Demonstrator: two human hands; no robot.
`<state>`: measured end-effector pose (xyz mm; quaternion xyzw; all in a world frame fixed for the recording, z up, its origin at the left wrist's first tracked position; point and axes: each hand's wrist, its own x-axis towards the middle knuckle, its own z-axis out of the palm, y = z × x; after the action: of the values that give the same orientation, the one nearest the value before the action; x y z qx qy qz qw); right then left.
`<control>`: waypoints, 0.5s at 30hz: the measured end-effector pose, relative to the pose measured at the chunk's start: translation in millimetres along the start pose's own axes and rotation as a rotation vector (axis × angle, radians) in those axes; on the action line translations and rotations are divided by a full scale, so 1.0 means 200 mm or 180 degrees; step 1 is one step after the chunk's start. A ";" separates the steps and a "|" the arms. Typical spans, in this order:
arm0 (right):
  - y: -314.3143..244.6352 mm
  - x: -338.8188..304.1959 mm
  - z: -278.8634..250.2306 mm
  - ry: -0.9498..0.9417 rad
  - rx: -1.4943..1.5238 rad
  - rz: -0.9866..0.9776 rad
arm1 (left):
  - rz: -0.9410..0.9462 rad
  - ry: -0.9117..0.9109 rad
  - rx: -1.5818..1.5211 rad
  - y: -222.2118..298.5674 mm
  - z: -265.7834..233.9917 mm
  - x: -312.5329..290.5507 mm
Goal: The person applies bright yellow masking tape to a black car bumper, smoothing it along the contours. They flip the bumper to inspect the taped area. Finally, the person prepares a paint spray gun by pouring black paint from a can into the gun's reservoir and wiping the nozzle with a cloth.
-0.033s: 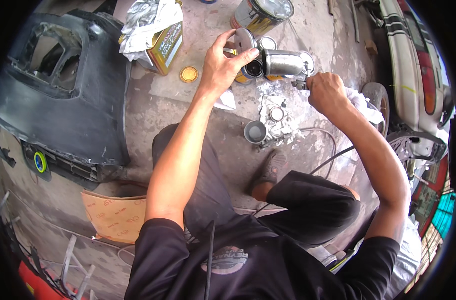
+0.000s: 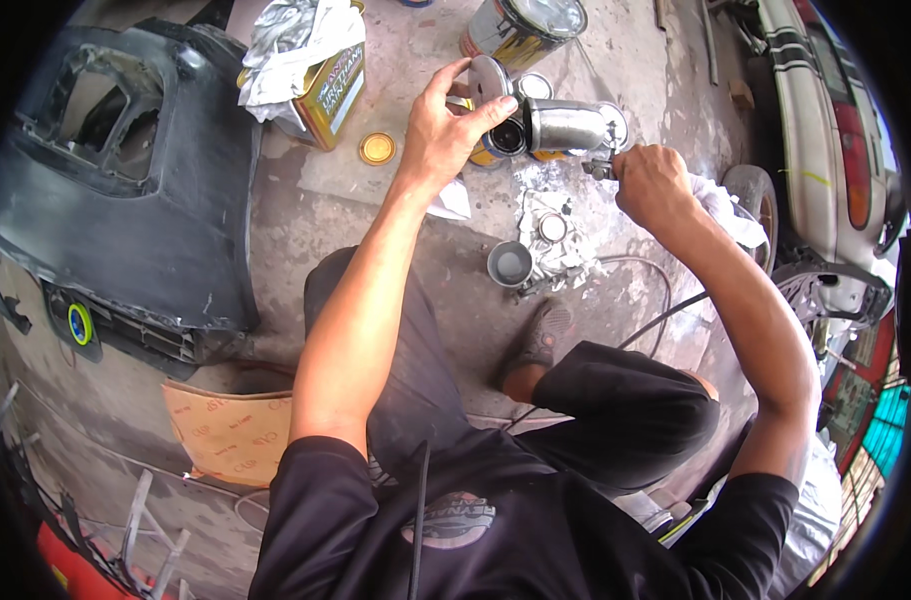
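At the far side, my left hand point(image 2: 443, 135) pinches a round grey metal lid point(image 2: 489, 80) between thumb and fingers, on edge. Just below that lid stands an open can point(image 2: 500, 140) with dark insides. My right hand point(image 2: 655, 185) is closed round what looks like a spray gun point(image 2: 600, 168), its grip mostly hidden by my fingers. The gun's silver metal cup point(image 2: 567, 128) lies tilted sideways, its left end at the open can. Whether anything flows from the cup, I cannot tell. Other small tins point(image 2: 533, 86) stand close behind.
A large paint pail point(image 2: 523, 32) stands behind. Left are a gold tin point(image 2: 337, 95) topped by a white rag point(image 2: 300, 40), a yellow lid point(image 2: 377, 149) and a dark bumper point(image 2: 145, 235). Nearer are a grey cup point(image 2: 510, 264) and crumpled paper point(image 2: 565, 255). A hose point(image 2: 665, 318) runs right, toward a car point(image 2: 810, 130).
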<state>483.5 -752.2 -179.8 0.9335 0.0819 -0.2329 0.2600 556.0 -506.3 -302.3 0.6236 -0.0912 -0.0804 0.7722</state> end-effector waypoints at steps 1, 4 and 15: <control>0.00 0.00 0.00 0.0006 -0.0002 0.0007 | -0.0015 0.0005 0.0024 0.00 0.00 0.00; 0.00 -0.01 0.00 0.0061 -0.0011 0.0056 | 0.0031 0.0036 0.0034 0.00 0.00 0.00; 0.00 -0.02 0.03 0.0280 -0.0113 0.0049 | 0.0056 -0.0024 0.0088 -0.01 -0.02 0.00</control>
<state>477.0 -755.8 -182.1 0.9387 0.0902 -0.1882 0.2744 557.6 -503.4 -305.4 0.6331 -0.1006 -0.0747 0.7638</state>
